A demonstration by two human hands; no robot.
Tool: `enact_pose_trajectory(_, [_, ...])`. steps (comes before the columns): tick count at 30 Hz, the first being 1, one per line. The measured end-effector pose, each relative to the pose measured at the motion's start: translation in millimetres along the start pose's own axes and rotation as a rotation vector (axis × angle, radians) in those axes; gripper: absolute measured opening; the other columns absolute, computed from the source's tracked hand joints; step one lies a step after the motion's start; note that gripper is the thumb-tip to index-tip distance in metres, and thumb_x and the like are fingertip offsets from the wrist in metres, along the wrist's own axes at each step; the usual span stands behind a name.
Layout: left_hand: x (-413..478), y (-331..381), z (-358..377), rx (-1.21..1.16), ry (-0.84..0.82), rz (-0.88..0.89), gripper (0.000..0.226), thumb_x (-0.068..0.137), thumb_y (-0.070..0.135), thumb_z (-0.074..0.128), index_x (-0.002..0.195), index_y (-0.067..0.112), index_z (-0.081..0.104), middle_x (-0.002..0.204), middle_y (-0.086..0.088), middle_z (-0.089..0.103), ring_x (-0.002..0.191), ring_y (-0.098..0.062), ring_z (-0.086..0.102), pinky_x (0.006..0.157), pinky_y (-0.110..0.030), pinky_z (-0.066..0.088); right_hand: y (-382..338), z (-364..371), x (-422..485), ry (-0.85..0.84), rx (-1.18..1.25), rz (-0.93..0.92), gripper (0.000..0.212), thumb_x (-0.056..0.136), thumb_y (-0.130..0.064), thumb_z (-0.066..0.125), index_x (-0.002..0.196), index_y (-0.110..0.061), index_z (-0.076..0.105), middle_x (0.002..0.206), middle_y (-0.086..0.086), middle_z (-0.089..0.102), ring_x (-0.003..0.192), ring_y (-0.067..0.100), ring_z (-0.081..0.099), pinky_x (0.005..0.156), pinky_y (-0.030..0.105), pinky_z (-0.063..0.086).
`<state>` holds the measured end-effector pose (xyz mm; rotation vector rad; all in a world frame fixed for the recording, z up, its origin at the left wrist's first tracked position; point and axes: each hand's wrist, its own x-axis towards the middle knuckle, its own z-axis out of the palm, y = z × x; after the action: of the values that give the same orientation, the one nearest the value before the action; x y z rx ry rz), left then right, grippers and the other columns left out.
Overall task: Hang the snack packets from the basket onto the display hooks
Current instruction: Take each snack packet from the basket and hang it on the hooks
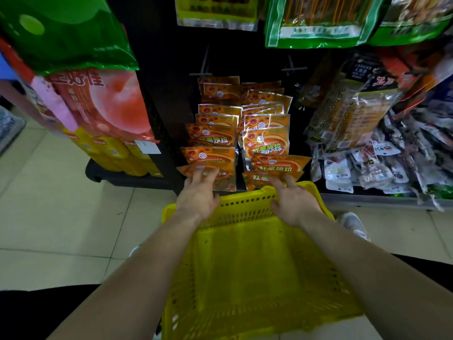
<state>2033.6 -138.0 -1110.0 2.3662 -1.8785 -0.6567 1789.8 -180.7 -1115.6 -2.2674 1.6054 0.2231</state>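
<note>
Left hand [198, 195] reaches over the far rim of the yellow basket [245, 209], fingers straight and spread, fingertips laid flat on the front of the lowest orange snack packet [223, 179] in the left column; the thumb stays apart near the rim, so I read that hand as released, only touching. On my feed the right hand [294, 202] is likewise loose, fingers stretched forward to meet the bottom edge of the lowest packet in the right column [257, 179], thumb off to the side over the basket wall. The orange packets hang in two overlapping columns [266, 141] down the dark rack, below two metal display hooks [204, 62]. Green bags [316, 20] hang above, peach-printed bags [107, 104] to the left, and pale packets [367, 168] lie heaped to the right. The basket sits on the tiled floor [61, 192], close against the rack's base.
</note>
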Motion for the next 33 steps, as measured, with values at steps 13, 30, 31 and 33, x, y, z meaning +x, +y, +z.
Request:
enact_pose_trajectory(13, [90.8,-4.0,37.4,0.393,0.308,0.095,0.117,0.058,0.019,0.09,0.149,0.028,0.018,0.151,-0.017,0.018,0.138,-0.04,0.025,0.108,-0.051,0.037,-1.9,12.8,88.3,0.269,-0.008,0.104,0.071,0.082,-0.011,0.069,0.135,-0.028,0.025,0.126,0.015,0.034,0.088,0.041,0.063,0.05,0.038,0.048])
enact_pose_trajectory(30, [131.3,-17.7,53.1,0.402,0.286,0.167,0.137,0.061,0.053,0.087,0.156,0.027,-0.008,0.164,-0.013,-0.008,0.151,-0.038,-0.002,0.121,-0.052,0.014,39.1,16.3,137.4,0.235,-0.193,-0.053,0.13,0.058,-0.054,0.086,0.153,-0.031,-0.001,0.156,0.01,0.014,0.141,0.042,0.019,0.104,0.058,0.042])
enact_pose_trajectory(31, [131.4,-17.4,53.2,0.402,0.288,0.166,0.136,0.061,0.053,0.087,0.156,0.027,-0.008,0.164,-0.013,-0.008,0.151,-0.038,-0.002,0.121,-0.052,0.014,39.5,17.8,138.6,0.23,-0.21,-0.057,0.132,0.06,-0.053,0.086,0.153,-0.031,-0.005,0.156,0.01,0.012,0.142,0.042,0.018,0.105,0.058,0.041])
enact_pose_trajectory(33, [131.2,-17.0,53.7,0.408,0.293,0.167,0.136,0.061,0.053,0.088,0.156,0.026,-0.007,0.164,-0.014,-0.007,0.151,-0.039,-0.001,0.12,-0.052,0.012,39.4,20.3,141.4,0.223,-0.237,-0.067,0.134,0.063,-0.049,0.085,0.152,-0.032,-0.012,0.158,0.011,0.008,0.143,0.041,0.015,0.108,0.057,0.038])
